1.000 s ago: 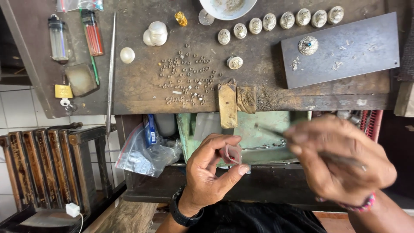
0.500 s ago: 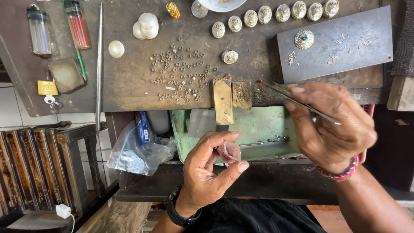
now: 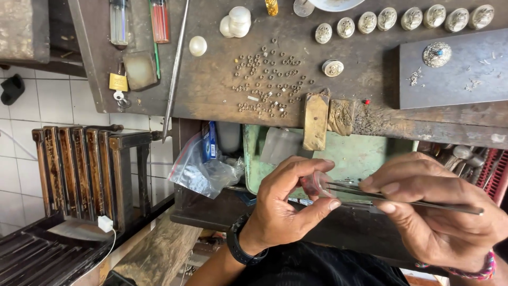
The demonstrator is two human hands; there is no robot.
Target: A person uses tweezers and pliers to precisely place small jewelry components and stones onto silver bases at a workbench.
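My left hand (image 3: 288,206) pinches a small clear pinkish cup (image 3: 313,184) between thumb and fingers, low in the middle of the view. My right hand (image 3: 434,206) grips thin metal tweezers (image 3: 370,193) whose tips reach into the cup. Both hands hover over an open green drawer (image 3: 360,156) under the bench edge. Up on the worn wooden bench (image 3: 211,90) lie several tiny metal rings (image 3: 267,79) and a row of round silver ornaments (image 3: 402,18).
A grey metal slab (image 3: 460,74) carrying a blue-stoned ornament (image 3: 437,54) sits at the right. A wooden bench pin (image 3: 316,121), a long steel rod (image 3: 174,69), two lighters (image 3: 138,21), a padlock (image 3: 118,82) and a plastic bag (image 3: 203,169) lie about. A slatted wooden rack (image 3: 84,169) stands left.
My right hand has come down from the bench edge with the tweezers, bringing their tips to the cup in my left hand. The left hand has stayed nearly still.
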